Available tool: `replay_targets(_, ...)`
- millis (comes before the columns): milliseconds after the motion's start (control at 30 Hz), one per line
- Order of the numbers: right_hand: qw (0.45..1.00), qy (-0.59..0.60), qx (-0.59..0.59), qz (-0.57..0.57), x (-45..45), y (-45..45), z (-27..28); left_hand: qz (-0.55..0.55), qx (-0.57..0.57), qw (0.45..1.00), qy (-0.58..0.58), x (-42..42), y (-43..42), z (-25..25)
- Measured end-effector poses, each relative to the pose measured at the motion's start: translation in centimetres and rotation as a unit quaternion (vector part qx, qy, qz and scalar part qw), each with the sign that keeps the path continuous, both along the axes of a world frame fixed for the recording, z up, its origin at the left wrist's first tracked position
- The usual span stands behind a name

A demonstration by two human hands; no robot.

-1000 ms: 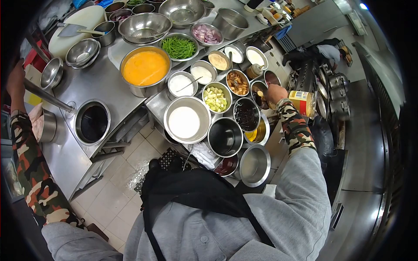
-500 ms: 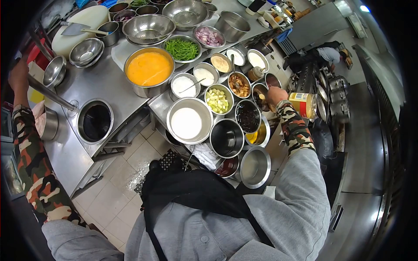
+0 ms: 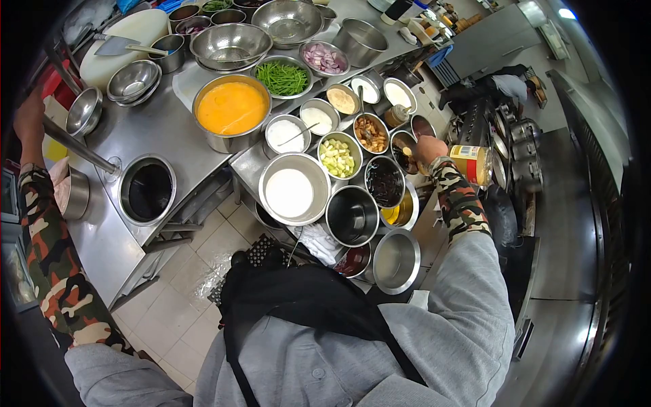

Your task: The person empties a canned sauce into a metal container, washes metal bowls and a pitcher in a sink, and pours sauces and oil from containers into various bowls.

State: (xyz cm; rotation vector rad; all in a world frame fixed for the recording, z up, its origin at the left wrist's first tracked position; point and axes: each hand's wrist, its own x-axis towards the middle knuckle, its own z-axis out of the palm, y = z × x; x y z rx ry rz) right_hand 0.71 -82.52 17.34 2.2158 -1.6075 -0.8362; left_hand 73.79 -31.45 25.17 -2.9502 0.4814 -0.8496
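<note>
My right hand (image 3: 431, 148), fingers curled, reaches over small pots at the right end of the counter. What it holds is hidden. Beside its wrist is a jar (image 3: 470, 165) with a yellow and red label. Near its fingers are a pot with brown contents (image 3: 406, 160) and a bowl of browned chunks (image 3: 371, 133). A pot of dark, glossy contents (image 3: 384, 181) sits closer to me. Far off at the left edge, my left hand (image 3: 29, 121) is raised beside a metal pole (image 3: 81, 146); its fingers are too dim to make out.
A large pot of orange liquid (image 3: 232, 108), a pot of white contents (image 3: 289, 192) and a bowl of cut green vegetables (image 3: 281, 77) crowd the steel counter. A pot of dark liquid (image 3: 148, 190) stands left. Another person (image 3: 505, 87) bends by the stove at upper right.
The view shifts very slightly. Both hands stay almost where they were, and the pots and bowls have not visibly moved.
</note>
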Motion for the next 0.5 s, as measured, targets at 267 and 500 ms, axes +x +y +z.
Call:
replay_targets(267, 1.0, 0.015, 0.009, 0.014, 0.3, -0.1, 0.2, -0.032, -0.081, 0.996, 0.034, 0.9, 0.3, 0.0)
replay_targets(500, 1.0, 0.006, -0.01, -0.003, 0.9, 0.6, 1.1, 0.002, 0.01, 0.999, 0.038, 1.2, 0.1, 0.3)
